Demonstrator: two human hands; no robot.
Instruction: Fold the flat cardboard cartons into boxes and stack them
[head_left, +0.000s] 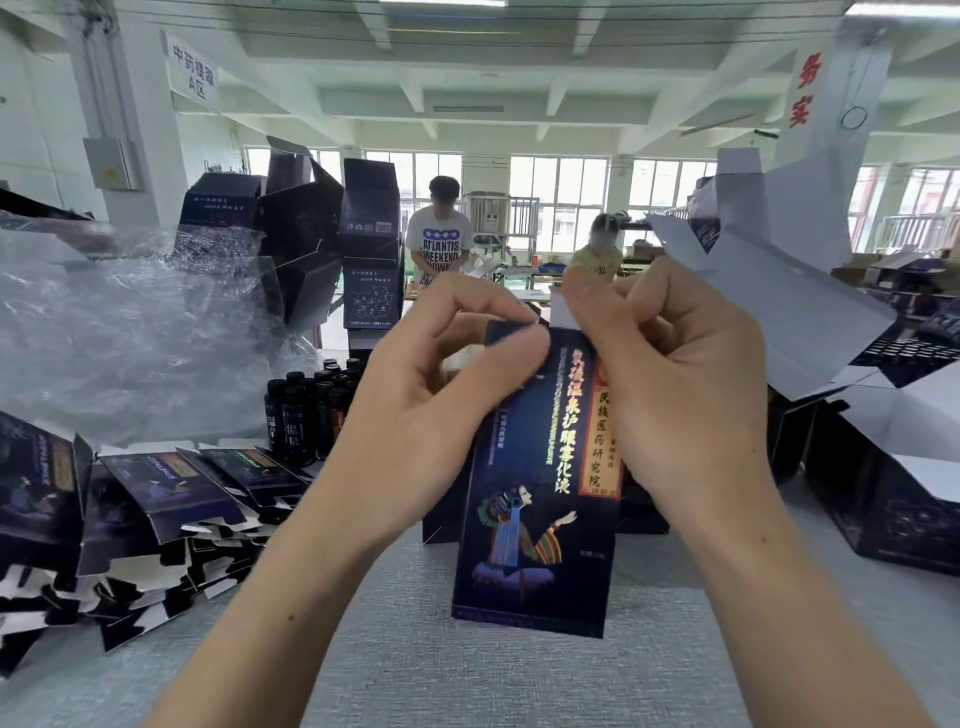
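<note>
A dark blue carton (535, 499) with gold lettering and a printed figure stands upright in the middle, above the grey table (467, 670). My left hand (441, 384) pinches its top left flap between thumb and fingers. My right hand (670, 374) curls round the carton's top right edge, thumb at the upper flap. A heap of flat dark cartons (140, 514) lies on the table to the left. Folded dark boxes (322, 244) are piled at the back left.
Crumpled clear plastic wrap (119, 332) fills the left side. Small dark bottles (311, 410) stand behind my left hand. Large open dark boxes with white flaps (857, 415) sit on the right. Two people (441, 244) work at a far table.
</note>
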